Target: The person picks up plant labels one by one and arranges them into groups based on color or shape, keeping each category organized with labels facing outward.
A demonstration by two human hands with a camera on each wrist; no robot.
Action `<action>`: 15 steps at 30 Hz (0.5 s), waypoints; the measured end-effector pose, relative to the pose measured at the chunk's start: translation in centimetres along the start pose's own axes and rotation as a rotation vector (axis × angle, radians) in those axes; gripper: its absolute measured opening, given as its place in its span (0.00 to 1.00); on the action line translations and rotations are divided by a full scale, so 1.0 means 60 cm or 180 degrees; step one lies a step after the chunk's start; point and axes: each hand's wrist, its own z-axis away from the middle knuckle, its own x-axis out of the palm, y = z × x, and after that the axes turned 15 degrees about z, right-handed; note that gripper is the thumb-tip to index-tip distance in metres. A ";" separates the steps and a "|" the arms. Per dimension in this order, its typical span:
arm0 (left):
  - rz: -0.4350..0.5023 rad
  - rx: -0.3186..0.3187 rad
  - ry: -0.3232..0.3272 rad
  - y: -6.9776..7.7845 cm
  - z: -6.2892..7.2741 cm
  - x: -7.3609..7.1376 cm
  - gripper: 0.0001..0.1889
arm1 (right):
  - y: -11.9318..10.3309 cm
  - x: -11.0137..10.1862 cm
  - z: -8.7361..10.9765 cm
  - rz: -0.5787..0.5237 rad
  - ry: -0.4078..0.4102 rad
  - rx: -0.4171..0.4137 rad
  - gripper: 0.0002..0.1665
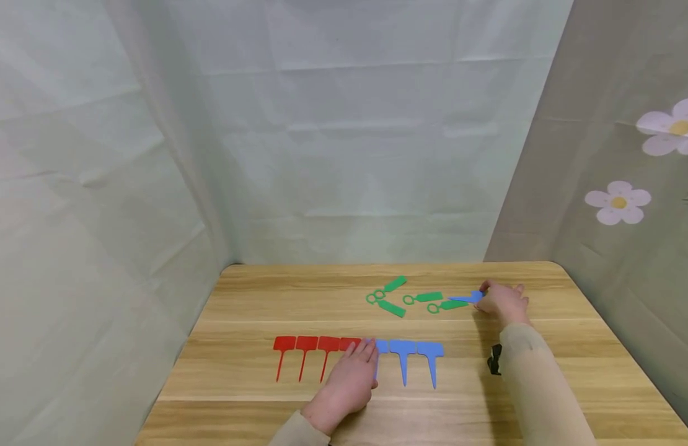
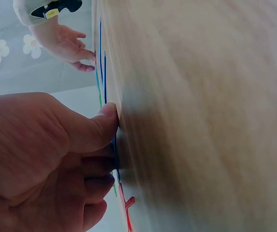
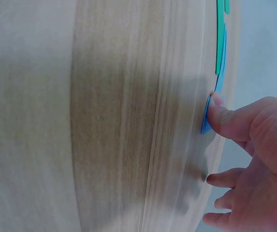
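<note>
Toward the back right, my right hand (image 1: 502, 301) pinches the broad head of a blue T-shaped plant label (image 1: 475, 297), which lies at the table surface. In the right wrist view the thumb presses on the blue label (image 3: 206, 116) while the other fingers spread apart. My left hand (image 1: 351, 375) rests with extended fingers at the middle of a row, where several red T-shaped labels (image 1: 307, 344) meet three blue ones (image 1: 403, 348). It partly covers the last red label and the nearest blue label (image 1: 382, 346). From the left wrist, the thumb shows beside the blue edge.
Several green ring-ended tags (image 1: 392, 308) lie loosely behind the row, one close to the held blue label. The wooden table (image 1: 232, 371) is bounded by pale fabric walls (image 1: 344, 155). A black strap (image 1: 494, 359) sits on the right wrist.
</note>
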 end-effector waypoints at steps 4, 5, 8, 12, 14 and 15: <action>0.0015 -0.0006 0.0005 0.000 -0.001 0.001 0.33 | 0.003 0.002 -0.008 -0.0087 -0.0011 0.0022 0.27; 0.0021 -0.0007 0.0011 0.000 -0.001 0.002 0.33 | 0.004 0.002 -0.010 -0.0098 -0.0013 0.0033 0.27; 0.0026 -0.0013 0.0018 -0.001 -0.001 0.003 0.32 | 0.005 0.001 -0.013 -0.0089 -0.0033 0.0058 0.29; -0.0005 -0.0006 0.0032 0.000 -0.001 0.001 0.32 | 0.001 -0.004 -0.009 -0.0021 -0.0053 0.0090 0.35; -0.0023 -0.0004 0.0030 0.001 0.000 0.001 0.32 | -0.001 -0.008 -0.006 0.0002 -0.0057 0.0090 0.37; -0.0022 -0.0003 0.0030 0.001 0.000 0.000 0.32 | -0.002 -0.009 -0.005 0.0020 -0.0064 0.0083 0.37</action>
